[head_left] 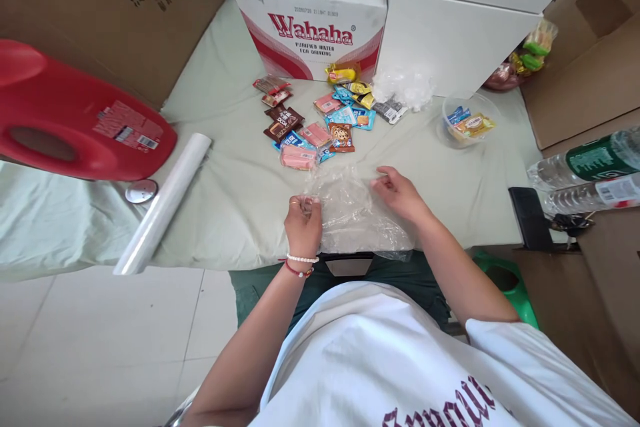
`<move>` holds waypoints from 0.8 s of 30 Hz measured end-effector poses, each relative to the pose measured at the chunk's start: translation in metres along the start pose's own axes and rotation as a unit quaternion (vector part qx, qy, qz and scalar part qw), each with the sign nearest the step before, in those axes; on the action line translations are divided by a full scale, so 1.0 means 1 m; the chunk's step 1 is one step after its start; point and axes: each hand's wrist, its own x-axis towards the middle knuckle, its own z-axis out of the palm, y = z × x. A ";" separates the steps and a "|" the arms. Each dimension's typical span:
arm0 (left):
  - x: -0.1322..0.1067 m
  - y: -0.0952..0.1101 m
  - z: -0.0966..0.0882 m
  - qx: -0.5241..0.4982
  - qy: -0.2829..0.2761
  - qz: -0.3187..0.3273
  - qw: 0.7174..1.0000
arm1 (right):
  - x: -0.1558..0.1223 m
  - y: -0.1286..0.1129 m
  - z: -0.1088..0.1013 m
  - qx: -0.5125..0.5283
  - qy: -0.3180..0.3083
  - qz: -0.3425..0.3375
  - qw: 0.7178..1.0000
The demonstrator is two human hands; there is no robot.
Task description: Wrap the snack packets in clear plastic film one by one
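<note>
- On the bench draped in pale green cloth, directly in front of the seated person, lies one crumpled, thin clear plastic bag.
- The left hand pinches the bag's left edge between thumb and fingertips. The right hand pinches its right edge, fingers drawn narrow.
- The bag looks feather-light, limp and slippery, and likely to tear; the rim edges seem the best place to hold it.
- Beyond it is a loose heap of small wrapped snack packets, roughly twenty; the exact count is unclear.
- One clear round plastic bowl holds a few more packets.
- One roll of clear film lies to the left, and two plastic water bottles to the right.
</note>
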 end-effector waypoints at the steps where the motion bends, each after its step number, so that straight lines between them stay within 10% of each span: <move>1: -0.001 -0.001 0.000 0.006 -0.005 0.007 1.000 | 0.006 -0.001 0.008 -0.006 -0.033 0.000 0.999; 9: -0.007 -0.002 -0.012 -0.067 -0.019 -0.007 0.998 | 0.022 -0.009 0.022 0.167 -0.212 0.059 0.961; 16: 0.001 -0.003 -0.004 -0.079 0.011 -0.014 0.997 | 0.014 -0.010 -0.008 0.336 -0.183 0.116 0.916; 24: 0.009 -0.009 -0.004 -0.073 0.031 -0.022 0.997 | 0.023 -0.006 -0.025 0.363 -0.067 0.043 0.928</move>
